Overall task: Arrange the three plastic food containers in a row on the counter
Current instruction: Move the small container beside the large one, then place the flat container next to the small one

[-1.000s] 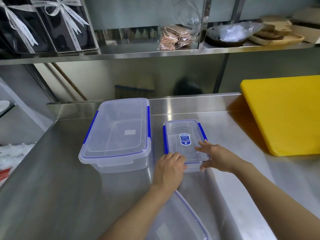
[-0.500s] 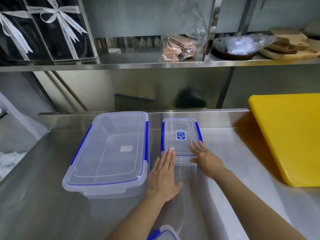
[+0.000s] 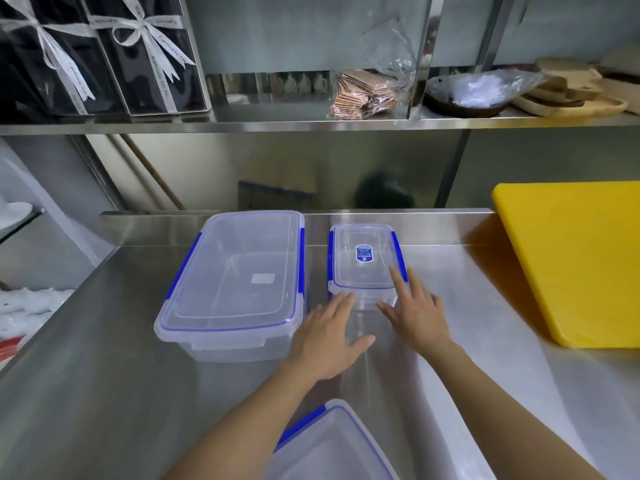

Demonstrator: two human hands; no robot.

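Small container stood at the counter rear, at 3 o'clock of the large container, just beside it; the third container lay at 6 o'clock, well apart. Long axes of the rear two ran 12 to 6; the third sat skewed. Left hand lay flat, fingers spread, at the small container's near edge; right hand, fingers apart, touched its near right corner; neither gripped. Empty, clear, clip-lidded: probably light, stiff, apt to slide on steel; best held by the long sides.
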